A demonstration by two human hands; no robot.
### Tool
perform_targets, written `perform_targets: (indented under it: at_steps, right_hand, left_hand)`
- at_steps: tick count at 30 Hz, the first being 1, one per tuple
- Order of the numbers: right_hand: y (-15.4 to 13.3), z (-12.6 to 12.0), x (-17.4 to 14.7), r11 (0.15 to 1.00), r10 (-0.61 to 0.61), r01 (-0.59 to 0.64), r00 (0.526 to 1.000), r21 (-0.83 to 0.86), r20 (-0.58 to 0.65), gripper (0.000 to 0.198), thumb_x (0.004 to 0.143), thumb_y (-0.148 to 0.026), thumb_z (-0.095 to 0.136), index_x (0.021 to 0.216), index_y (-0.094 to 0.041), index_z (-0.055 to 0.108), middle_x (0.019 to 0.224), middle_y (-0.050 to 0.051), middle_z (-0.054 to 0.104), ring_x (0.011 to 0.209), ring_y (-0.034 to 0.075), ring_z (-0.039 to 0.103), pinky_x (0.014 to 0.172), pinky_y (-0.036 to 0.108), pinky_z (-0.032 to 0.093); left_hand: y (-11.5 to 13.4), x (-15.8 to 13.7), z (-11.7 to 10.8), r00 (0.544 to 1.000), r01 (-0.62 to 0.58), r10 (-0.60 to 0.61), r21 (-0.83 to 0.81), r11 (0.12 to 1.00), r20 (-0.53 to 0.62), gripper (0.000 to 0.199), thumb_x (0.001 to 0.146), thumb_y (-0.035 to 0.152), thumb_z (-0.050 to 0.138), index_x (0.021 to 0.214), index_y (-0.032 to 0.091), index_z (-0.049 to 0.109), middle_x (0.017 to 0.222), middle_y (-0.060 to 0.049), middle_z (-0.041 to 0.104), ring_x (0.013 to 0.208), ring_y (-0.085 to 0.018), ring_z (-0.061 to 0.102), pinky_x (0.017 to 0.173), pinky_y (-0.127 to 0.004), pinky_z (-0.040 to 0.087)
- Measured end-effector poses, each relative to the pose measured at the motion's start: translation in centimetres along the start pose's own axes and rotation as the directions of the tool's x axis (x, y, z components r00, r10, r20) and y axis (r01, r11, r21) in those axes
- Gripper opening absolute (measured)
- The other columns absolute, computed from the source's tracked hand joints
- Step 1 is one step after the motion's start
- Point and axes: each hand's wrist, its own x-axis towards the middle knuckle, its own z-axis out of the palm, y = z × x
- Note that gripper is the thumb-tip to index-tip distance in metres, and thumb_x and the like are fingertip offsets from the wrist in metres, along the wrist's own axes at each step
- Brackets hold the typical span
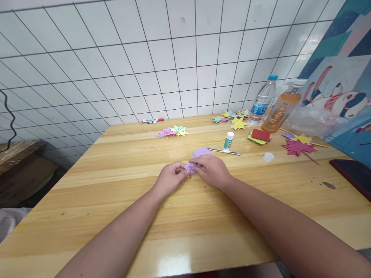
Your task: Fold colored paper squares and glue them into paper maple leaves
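Observation:
A small folded piece of purple paper (189,166) is held between my two hands, just above the tabletop. My left hand (171,177) pinches its left corner between thumb and fingers. From the right, my right hand (213,168) grips the same piece, its fingers covering part of it. Just behind the right hand lies more purple paper (202,151), partly hidden by the fingers. A slim pen-like tool (224,151) lies beyond that hand, and a capless glue stick (228,141) stands upright behind it.
On the wooden table (116,200) are paper leaves (179,130), a maroon paper leaf (298,148), red and yellow paper pieces (261,135), and a clear cap (268,156). A water bottle (261,102), an orange drink bottle (282,110) and a dark phone (352,175) stand or lie at right. Markers (152,121) lie by the tiled wall.

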Motion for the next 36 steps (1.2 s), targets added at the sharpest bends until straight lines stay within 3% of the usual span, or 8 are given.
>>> perform_targets:
  at_steps: [5, 9, 13, 16, 21, 29, 33, 36]
  right_hand:
    - [-0.1, -0.2, 0.0, 0.995, 0.090, -0.090, 0.996, -0.033, 0.008, 0.020, 0.084, -0.028, 0.050, 0.091, -0.026, 0.069, 0.089, 0.001, 0.070, 0.084, 0.018, 0.061, 0.070, 0.028, 0.042]
    - [-0.3, -0.3, 0.1, 0.976, 0.192, -0.194, 0.981, 0.099, 0.029, 0.019, 0.078, -0.021, 0.053, 0.094, -0.025, 0.063, 0.086, -0.002, 0.069, 0.071, 0.013, 0.060, 0.062, 0.024, 0.042]
    - [-0.9, -0.3, -0.1, 0.984, 0.101, -0.104, 0.995, 0.143, 0.029, 0.041, 0.072, -0.021, 0.059, 0.112, -0.024, 0.054, 0.096, -0.001, 0.067, 0.079, 0.014, 0.059, 0.068, 0.025, 0.043]
    - [-1.1, -0.2, -0.1, 0.991, 0.069, -0.071, 0.997, 0.115, 0.019, 0.028, 0.075, -0.021, 0.057, 0.102, -0.024, 0.061, 0.092, 0.000, 0.068, 0.081, 0.015, 0.059, 0.071, 0.026, 0.043]
    - [-0.5, 0.2, 0.3, 0.947, 0.218, -0.210, 0.976, 0.242, -0.009, 0.020, 0.078, -0.019, 0.052, 0.090, -0.024, 0.067, 0.083, -0.001, 0.069, 0.073, 0.013, 0.060, 0.066, 0.024, 0.043]
    - [-0.3, 1.0, 0.4, 0.783, 0.354, -0.387, 0.921, 0.488, 0.162, 0.012, 0.073, -0.019, 0.051, 0.081, -0.019, 0.059, 0.064, -0.004, 0.061, 0.052, 0.008, 0.055, 0.051, 0.019, 0.042]
    - [-0.5, 0.9, 0.2, 0.805, 0.290, -0.312, 0.949, 0.504, 0.123, 0.022, 0.070, -0.020, 0.056, 0.092, -0.020, 0.056, 0.080, -0.001, 0.063, 0.061, 0.009, 0.058, 0.054, 0.019, 0.044]
    - [-0.4, 1.0, 0.2, 0.850, 0.262, -0.279, 0.960, 0.448, 0.101, 0.012, 0.072, -0.020, 0.055, 0.084, -0.020, 0.059, 0.073, -0.002, 0.063, 0.062, 0.009, 0.057, 0.055, 0.019, 0.043]
  left_hand:
    - [-0.3, 0.0, 0.0, 0.999, -0.043, 0.041, 0.048, 0.998, 0.027, 0.019, 0.071, 0.034, 0.063, 0.073, 0.015, 0.059, 0.064, -0.002, 0.063, 0.058, -0.013, 0.057, 0.057, -0.024, 0.044]
    - [-0.3, 0.0, -0.1, 0.997, -0.048, 0.044, 0.061, 0.997, 0.060, 0.016, 0.073, 0.031, 0.060, 0.075, 0.015, 0.057, 0.066, -0.003, 0.064, 0.061, -0.015, 0.059, 0.058, -0.025, 0.044]
    - [-0.4, -0.1, -0.2, 0.992, -0.098, 0.088, 0.119, 0.988, 0.089, 0.013, 0.074, 0.029, 0.058, 0.072, 0.016, 0.057, 0.064, -0.001, 0.061, 0.059, -0.013, 0.056, 0.056, -0.023, 0.041]
    - [-0.5, -0.1, -0.2, 0.988, -0.134, 0.120, 0.147, 0.980, 0.097, 0.013, 0.073, 0.028, 0.058, 0.068, 0.016, 0.057, 0.063, 0.000, 0.060, 0.058, -0.012, 0.054, 0.056, -0.022, 0.041]
    - [-0.3, -0.1, -0.1, 0.997, -0.067, 0.065, 0.027, 0.997, 0.044, 0.016, 0.072, 0.031, 0.061, 0.074, 0.016, 0.057, 0.064, 0.000, 0.061, 0.059, -0.013, 0.056, 0.056, -0.023, 0.043]
    - [-0.4, 0.2, -0.1, 1.000, 0.022, -0.025, -0.159, 0.987, -0.014, 0.037, 0.065, 0.040, 0.070, 0.087, 0.017, 0.053, 0.055, 0.004, 0.060, 0.047, -0.010, 0.054, 0.050, -0.021, 0.043]
    - [-0.3, 0.2, -0.1, 1.000, 0.006, -0.003, -0.137, 0.991, 0.023, 0.037, 0.067, 0.041, 0.069, 0.085, 0.020, 0.045, 0.052, 0.006, 0.059, 0.044, -0.009, 0.053, 0.048, -0.019, 0.041]
    - [0.0, 0.1, -0.1, 0.998, 0.009, -0.001, -0.149, 0.989, 0.058, 0.036, 0.067, 0.042, 0.069, 0.083, 0.020, 0.045, 0.053, 0.007, 0.058, 0.045, -0.009, 0.053, 0.049, -0.019, 0.040]
